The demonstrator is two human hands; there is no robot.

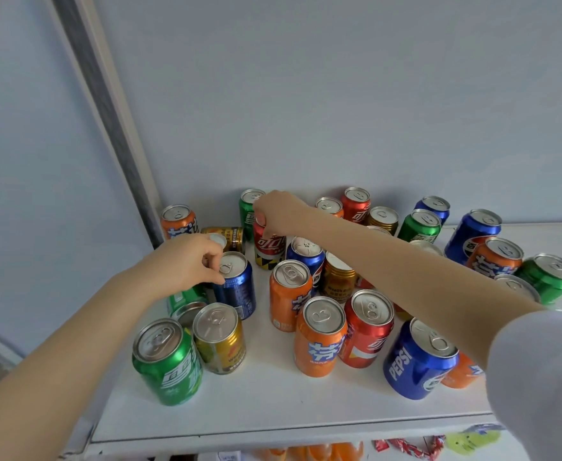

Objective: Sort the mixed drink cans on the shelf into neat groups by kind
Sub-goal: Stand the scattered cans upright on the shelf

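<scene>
Drink cans stand unsorted across the white shelf. Green, gold, blue, orange and red are interleaved, and no group is formed.

Near left, a green can and a gold can stand touching. Just behind them another green can lies on its side.

My left hand sits over the blue can, fingertips pinching its top rim. I take a top hold, I judge, because neighbours crowd its sides.

My right hand reaches farther in, fingers curled over the top of the red can, which stands just in front of a far green can.

Judgement: both cans need lifting clear and carrying to their own kind. More blues sit to the right, e.g. the Pepsi can.

Risk: my right forearm crosses low over standing cans.
</scene>
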